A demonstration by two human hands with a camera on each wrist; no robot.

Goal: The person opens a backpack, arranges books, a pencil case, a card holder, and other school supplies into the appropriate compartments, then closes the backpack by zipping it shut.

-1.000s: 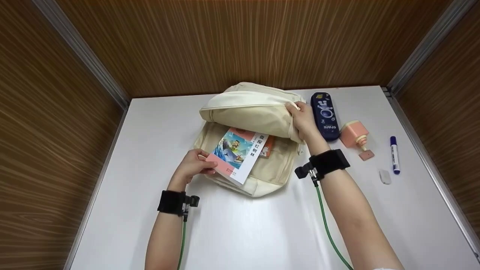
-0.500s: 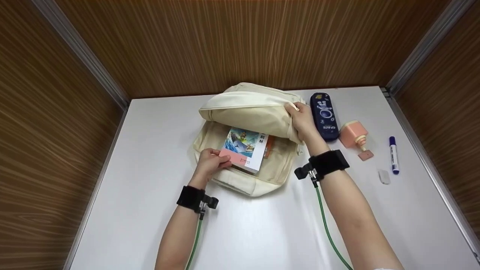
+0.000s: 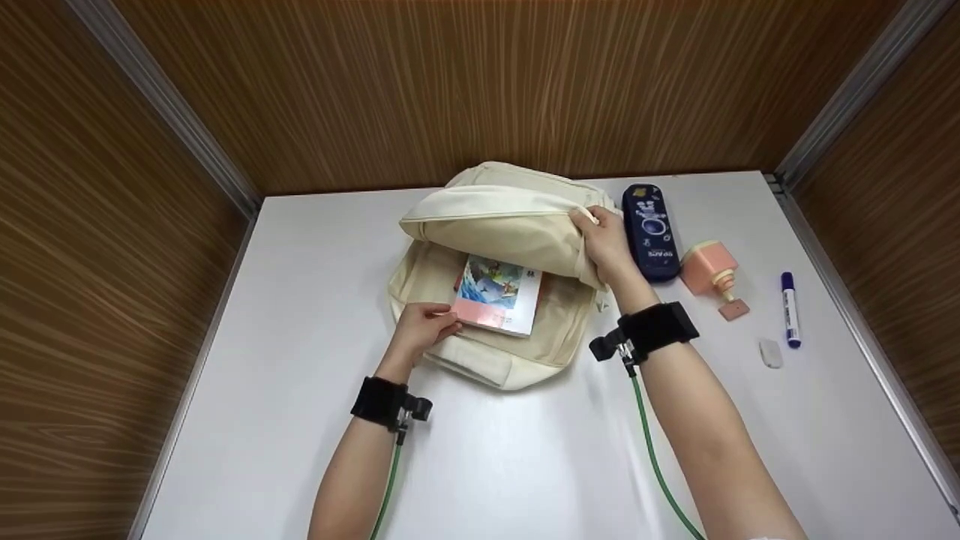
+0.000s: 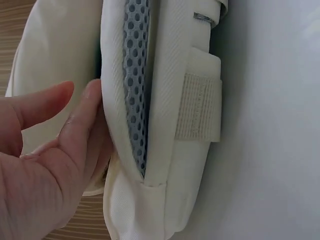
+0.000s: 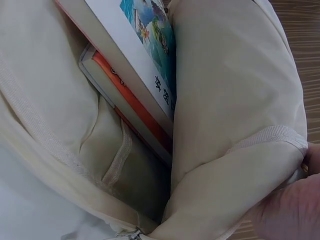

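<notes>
Book [image 3: 495, 296] slid deeper inside; left hand [image 3: 422, 325] relaxed (thumb apart), right hand [image 3: 604, 237] pinching backpack flap [image 3: 499, 232].

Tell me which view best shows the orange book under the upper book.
The right wrist view: the orange book shows a long edge there, beneath the upper book. The head view shows only slivers; the left wrist view, none of it.

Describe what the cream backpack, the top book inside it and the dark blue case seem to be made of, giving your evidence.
Backpack: matte woven fabric, perhaps canvas; it folds softly and shows stitched edges.
Top book: paper pages, smooth printed cover, probably card, judging by its pale page edges.
Dark blue case: smooth, possibly plastic or stiffened fabric; its rounded form looks firm.
</notes>
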